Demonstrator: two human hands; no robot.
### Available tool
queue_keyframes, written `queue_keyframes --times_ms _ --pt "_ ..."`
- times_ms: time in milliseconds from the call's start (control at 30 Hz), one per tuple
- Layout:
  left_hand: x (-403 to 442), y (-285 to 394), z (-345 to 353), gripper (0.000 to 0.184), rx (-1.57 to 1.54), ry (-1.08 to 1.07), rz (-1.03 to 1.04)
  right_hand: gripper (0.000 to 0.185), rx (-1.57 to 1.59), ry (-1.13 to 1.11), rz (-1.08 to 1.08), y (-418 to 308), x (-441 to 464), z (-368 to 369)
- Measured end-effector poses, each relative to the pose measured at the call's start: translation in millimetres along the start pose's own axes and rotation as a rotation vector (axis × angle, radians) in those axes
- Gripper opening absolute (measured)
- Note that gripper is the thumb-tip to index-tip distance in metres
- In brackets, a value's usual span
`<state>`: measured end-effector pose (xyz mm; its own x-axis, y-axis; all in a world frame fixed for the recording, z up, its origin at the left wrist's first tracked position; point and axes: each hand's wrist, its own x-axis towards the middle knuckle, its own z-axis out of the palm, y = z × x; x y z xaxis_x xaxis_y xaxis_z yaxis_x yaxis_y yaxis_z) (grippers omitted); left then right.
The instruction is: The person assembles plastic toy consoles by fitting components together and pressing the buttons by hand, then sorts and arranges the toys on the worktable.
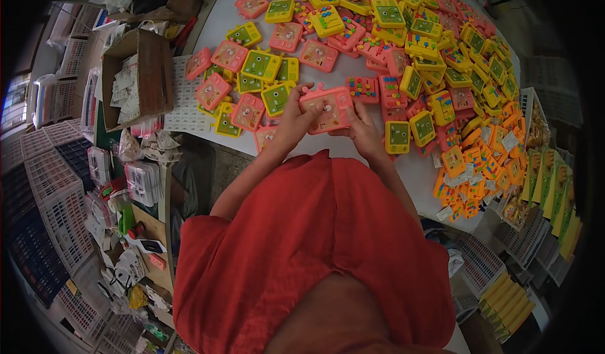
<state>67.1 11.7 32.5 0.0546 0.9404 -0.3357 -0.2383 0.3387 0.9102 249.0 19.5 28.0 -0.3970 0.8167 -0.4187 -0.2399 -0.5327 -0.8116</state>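
Both of my hands hold a pink plastic handheld toy [335, 106] over the near edge of the table, its picture face turned up. My left hand [299, 119] grips its left side, with the thumb lying on the face. On the right side of the toy, my right hand [363, 128] has its fingers closed around the edge. Just beyond lie more pink toys [319, 56] and yellow toys with green faces [261, 65]. A pink toy with coloured beads [363, 90] lies close to my right hand.
A large heap of yellow toys [426, 46] and pink ones covers the far right of the table. Orange toys with paper tags [485, 165] are piled at the right edge. An open cardboard box [151, 76] with papers stands left. Plastic crates [57, 165] line the left side.
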Motion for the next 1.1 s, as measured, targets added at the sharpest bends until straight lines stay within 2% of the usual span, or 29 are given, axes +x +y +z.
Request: queue_keyframes --times_ms 33,167,233,267,333,400,467,533,567,633,667,733,800,867,900,967,1000,1067,1100 --pt "1 2 -1 0.051 0.006 -0.006 -0.072 0.045 -0.001 0.004 -0.015 5 4 -4" --pt "5 -4 2 0.053 -0.019 -0.001 -0.072 0.045 0.009 0.006 -0.046 13 8 -8" --pt "11 -21 1 0.056 0.054 0.038 0.089 0.044 -0.066 -0.010 -0.056 25 14 -15" --pt "14 -22 -6 0.056 0.055 0.041 0.092 0.044 -0.138 -0.022 -0.067 33 17 -20" --pt "19 -15 -35 0.057 0.272 0.087 -0.088 0.043 -0.229 -0.035 -0.032 44 18 -29" --pt "35 -34 -80 0.056 0.329 0.263 0.033 0.042 -0.320 -0.048 0.006 59 20 -43" --pt "46 -25 -123 0.060 0.274 0.398 0.133 0.040 -0.334 0.064 0.146 73 22 -59" --pt "61 -25 -174 0.063 0.403 0.547 0.180 0.039 -0.297 0.107 0.165 74 21 -66" --pt "65 -21 -174 0.063 0.406 0.546 0.178 0.039 -0.260 0.152 0.180 74 21 -68" --pt "73 -5 -170 0.062 1.404 0.999 0.422 0.038 -0.254 0.161 0.183 76 22 -72" --pt "82 -3 -164 0.062 1.404 0.999 0.422 0.038 -0.252 0.169 0.185 76 24 -74" --pt "104 -5 -136 0.062 1.197 0.587 0.599 0.038 -0.245 0.173 0.195 76 26 -74" --pt "123 -12 -89 0.061 0.938 0.281 0.459 0.037 -0.243 0.176 0.205 76 30 -75" --pt "163 -55 -64 0.069 0.877 0.138 0.405 0.037 -0.236 0.173 0.216 76 33 -75" --pt "176 -63 -48 0.069 0.870 0.139 0.405 0.037 -0.242 0.175 0.218 75 34 -76" --pt "193 -73 -21 0.084 1.071 0.239 0.283 0.036 -0.227 0.166 0.215 72 36 -77" --pt "197 -74 -13 0.084 1.064 0.237 0.285 0.036 -0.233 0.171 0.214 71 37 -78" --pt "203 -76 0 0.098 1.358 0.328 0.080 0.035 -0.227 0.175 0.205 68 37 -83" --pt "204 -76 0 0.098 1.354 0.324 0.082 0.035 -0.230 0.181 0.206 67 36 -87"
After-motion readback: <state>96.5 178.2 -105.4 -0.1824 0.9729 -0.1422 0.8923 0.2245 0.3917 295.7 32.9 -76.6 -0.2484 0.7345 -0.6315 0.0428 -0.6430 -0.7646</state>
